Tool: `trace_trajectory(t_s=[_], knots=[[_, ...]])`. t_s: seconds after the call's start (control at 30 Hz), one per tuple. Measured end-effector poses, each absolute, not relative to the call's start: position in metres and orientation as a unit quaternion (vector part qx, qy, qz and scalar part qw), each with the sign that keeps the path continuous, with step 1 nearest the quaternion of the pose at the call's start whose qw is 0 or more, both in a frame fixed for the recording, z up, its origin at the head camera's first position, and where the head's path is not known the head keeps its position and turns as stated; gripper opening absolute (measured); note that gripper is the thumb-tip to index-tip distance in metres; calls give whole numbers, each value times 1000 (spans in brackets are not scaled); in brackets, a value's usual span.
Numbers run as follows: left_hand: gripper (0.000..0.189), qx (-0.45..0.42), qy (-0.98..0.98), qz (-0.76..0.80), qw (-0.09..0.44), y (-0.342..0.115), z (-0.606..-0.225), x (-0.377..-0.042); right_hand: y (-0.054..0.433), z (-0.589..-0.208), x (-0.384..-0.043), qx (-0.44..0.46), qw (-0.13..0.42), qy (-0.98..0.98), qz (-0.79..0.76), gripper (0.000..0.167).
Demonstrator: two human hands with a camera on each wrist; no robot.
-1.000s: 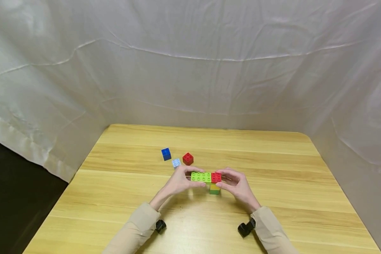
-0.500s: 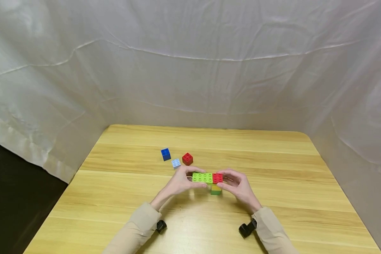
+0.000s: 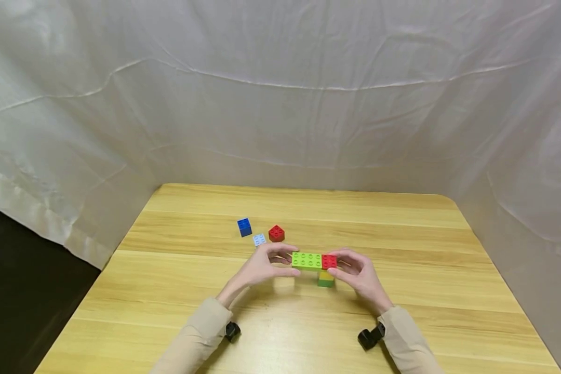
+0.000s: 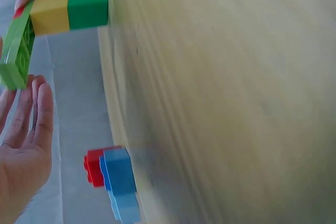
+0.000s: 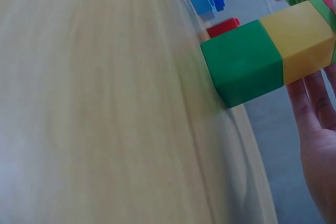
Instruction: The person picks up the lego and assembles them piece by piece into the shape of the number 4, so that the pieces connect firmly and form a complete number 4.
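A small brick tower stands on the table, with a green brick (image 5: pixel 241 64) at the bottom and a yellow brick (image 5: pixel 299 40) above it. A long lime-green brick (image 3: pixel 306 261) at the top juts out leftward beyond the yellow one. At its right end sits a red brick (image 3: pixel 329 261), which my right hand (image 3: pixel 362 275) pinches between thumb and fingers. My left hand (image 3: pixel 262 265) is beside the free left end of the lime-green brick, thumb and fingers extended and spread apart. In the left wrist view its fingers (image 4: pixel 42 108) reach close to that end.
Behind my left hand lie a dark blue brick (image 3: pixel 244 227), a light blue brick (image 3: pixel 259 239) and another red brick (image 3: pixel 276 233). The wooden table (image 3: pixel 402 234) is bounded by a pale hanging sheet (image 3: pixel 308 130). Black wrist cameras sit at both sleeves.
The tower and my right hand have shifted slightly to the right. My left hand has let go of the lime-green brick's sides, so the brick's left end now stands at its fingertips.
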State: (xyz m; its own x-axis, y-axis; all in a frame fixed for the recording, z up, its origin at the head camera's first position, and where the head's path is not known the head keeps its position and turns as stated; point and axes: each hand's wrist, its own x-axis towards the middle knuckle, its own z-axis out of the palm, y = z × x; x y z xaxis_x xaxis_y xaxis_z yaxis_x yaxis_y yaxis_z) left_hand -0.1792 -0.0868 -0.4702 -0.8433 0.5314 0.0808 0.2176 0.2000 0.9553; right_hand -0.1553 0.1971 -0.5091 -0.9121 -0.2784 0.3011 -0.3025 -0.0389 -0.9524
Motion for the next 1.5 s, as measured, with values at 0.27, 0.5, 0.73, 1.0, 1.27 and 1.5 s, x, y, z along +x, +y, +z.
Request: trace_trajectory(t_s=[0.27, 0.5, 0.73, 1.0, 1.27, 1.5], knots=[[46, 247, 744, 615, 88, -108, -472, -193, 201, -510, -155, 210, 12, -692, 690, 36], [45, 195, 756, 625, 3, -120, -469, -206, 200, -510, -154, 204, 14, -693, 692, 36], [44, 162, 769, 618, -25, -121, -469, -214, 200, -511, -154, 203, 11, -689, 695, 36], [54, 165, 802, 574, -16, -115, -474, -224, 199, -511, -154, 201, 11, -686, 699, 36], [57, 154, 829, 538, 1, -109, -480, -232, 200, -512, -153, 197, 3, -681, 705, 39], [61, 147, 846, 512, 13, -103, -483, -240, 201, -513, -153, 200, -4, -672, 713, 40]])
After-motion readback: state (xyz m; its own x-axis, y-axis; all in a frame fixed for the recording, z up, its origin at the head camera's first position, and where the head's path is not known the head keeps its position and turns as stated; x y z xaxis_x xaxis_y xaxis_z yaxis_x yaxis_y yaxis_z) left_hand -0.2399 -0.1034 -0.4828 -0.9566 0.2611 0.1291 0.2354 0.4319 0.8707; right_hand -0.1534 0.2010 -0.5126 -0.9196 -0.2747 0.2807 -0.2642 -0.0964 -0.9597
